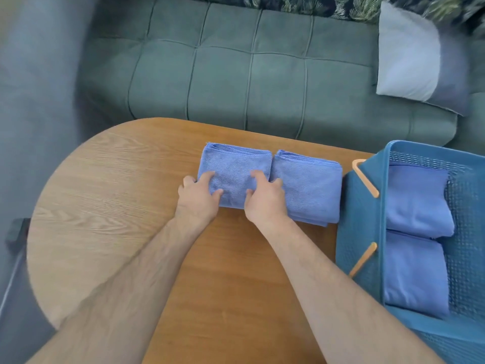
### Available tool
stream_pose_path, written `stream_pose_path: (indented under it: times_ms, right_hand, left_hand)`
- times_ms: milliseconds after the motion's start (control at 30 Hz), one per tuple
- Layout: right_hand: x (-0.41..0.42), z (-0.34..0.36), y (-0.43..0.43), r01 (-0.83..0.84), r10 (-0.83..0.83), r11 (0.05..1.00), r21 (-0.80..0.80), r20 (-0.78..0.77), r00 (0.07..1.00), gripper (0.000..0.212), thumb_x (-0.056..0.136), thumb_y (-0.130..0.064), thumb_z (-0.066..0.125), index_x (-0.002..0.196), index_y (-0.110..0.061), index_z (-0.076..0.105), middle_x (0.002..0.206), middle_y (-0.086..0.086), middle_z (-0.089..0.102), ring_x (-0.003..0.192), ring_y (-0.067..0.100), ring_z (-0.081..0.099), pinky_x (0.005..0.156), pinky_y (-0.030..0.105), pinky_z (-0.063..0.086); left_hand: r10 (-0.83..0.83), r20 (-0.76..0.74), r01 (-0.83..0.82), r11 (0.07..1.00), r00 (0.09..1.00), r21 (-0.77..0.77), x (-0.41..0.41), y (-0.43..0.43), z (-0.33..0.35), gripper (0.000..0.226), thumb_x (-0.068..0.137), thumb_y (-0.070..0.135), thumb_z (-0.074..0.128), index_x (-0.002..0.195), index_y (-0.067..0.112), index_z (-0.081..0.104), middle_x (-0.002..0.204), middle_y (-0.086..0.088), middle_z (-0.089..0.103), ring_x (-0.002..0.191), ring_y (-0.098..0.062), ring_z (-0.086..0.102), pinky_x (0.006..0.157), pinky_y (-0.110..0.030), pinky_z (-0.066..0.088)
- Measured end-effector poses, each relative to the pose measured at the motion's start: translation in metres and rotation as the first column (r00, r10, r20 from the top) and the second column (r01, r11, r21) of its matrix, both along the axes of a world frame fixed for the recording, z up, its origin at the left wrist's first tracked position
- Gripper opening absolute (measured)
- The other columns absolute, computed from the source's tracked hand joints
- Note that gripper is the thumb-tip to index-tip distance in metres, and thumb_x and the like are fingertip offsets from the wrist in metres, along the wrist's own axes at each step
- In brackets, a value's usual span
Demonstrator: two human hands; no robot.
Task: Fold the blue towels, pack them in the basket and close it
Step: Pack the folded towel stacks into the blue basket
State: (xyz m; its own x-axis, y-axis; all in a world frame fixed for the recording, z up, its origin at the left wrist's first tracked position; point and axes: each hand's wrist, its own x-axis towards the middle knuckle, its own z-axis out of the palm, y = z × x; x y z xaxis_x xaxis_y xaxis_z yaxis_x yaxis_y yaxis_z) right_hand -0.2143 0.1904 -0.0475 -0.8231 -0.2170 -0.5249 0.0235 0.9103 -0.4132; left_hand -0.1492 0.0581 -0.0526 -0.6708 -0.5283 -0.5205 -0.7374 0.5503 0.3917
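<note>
We have both hands on the left folded towel (pixel 233 166), which lies on the table (pixel 105 193) at about 12 o'clock from us. Our left hand (pixel 198 195) grips its near left corner and our right hand (pixel 265 198) grips its near right corner, fingers curled over the top; we cannot tell how far the thumbs reach underneath. The right folded towel (pixel 312 185) sits just beside it, edges touching, toward 1 o'clock. The basket (pixel 367 232) stands open at 3 o'clock with two packed towels (pixel 417 200) lying flat along its left side.

The step in hand looks like lifting this bundle for packing. To do it well, we should slide our fingers under the whole stack so every layer rises together, lift straight up so the neighbour is not dragged along, and carry it level toward 3 o'clock. We judge the free space along the basket's far wall the best spot, lowering the towel flat so the folds hold.
</note>
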Motion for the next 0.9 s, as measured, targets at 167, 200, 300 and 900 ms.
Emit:
stream_pose_path:
  times_ms: [167, 200, 300, 900]
  right_hand:
    - [-0.001, 0.002, 0.004, 0.016, -0.014, 0.998, -0.06, 0.031, 0.999, 0.035, 0.094, -0.019, 0.053, 0.127, -0.031, 0.051, 0.121, 0.011, 0.046, 0.116, 0.033, 0.045, 0.1, 0.043, 0.045]
    - [-0.001, 0.003, 0.005, -0.002, 0.003, 0.997, -0.071, 0.016, 1.0, 0.037, 0.092, -0.015, 0.054, 0.126, -0.03, 0.052, 0.123, 0.009, 0.046, 0.117, 0.031, 0.044, 0.101, 0.044, 0.044]
    - [0.001, 0.007, 0.011, -0.013, 0.018, 0.992, -0.127, 0.043, 0.999, 0.048, 0.089, -0.01, 0.054, 0.131, -0.03, 0.051, 0.129, 0.005, 0.041, 0.12, 0.03, 0.043, 0.102, 0.045, 0.044]
    - [0.016, 0.129, 0.203, 0.018, -0.059, 0.948, -0.318, -0.121, 0.991, 0.072, 0.087, -0.005, 0.05, 0.15, -0.039, 0.04, 0.156, -0.007, 0.024, 0.143, 0.015, 0.025, 0.113, 0.032, 0.034]
  left_hand:
    - [0.152, -0.144, -0.121, 0.971, 0.978, 0.206, -0.004, -0.011, 0.005, 0.036, 0.091, 0.013, 0.062, 0.125, 0.022, 0.057, 0.12, -0.002, 0.061, 0.086, -0.018, 0.06, 0.063, -0.02, 0.046]
    - [0.178, -0.151, -0.136, 0.958, 0.972, 0.253, -0.005, -0.011, 0.007, 0.038, 0.089, 0.009, 0.061, 0.124, 0.022, 0.057, 0.118, 0.001, 0.062, 0.076, -0.016, 0.059, 0.056, -0.016, 0.044]
    - [0.209, -0.179, -0.136, 0.927, 0.961, 0.35, -0.005, -0.006, 0.012, 0.049, 0.085, 0.002, 0.058, 0.129, 0.024, 0.057, 0.121, 0.005, 0.06, 0.079, -0.003, 0.058, 0.056, -0.007, 0.041]
    - [0.057, -0.511, 0.117, 0.946, 0.858, 0.302, 0.026, 0.168, 0.111, 0.056, 0.088, 0.013, 0.074, 0.136, 0.033, 0.054, 0.131, 0.015, 0.052, 0.131, 0.0, 0.046, 0.109, -0.022, 0.038]
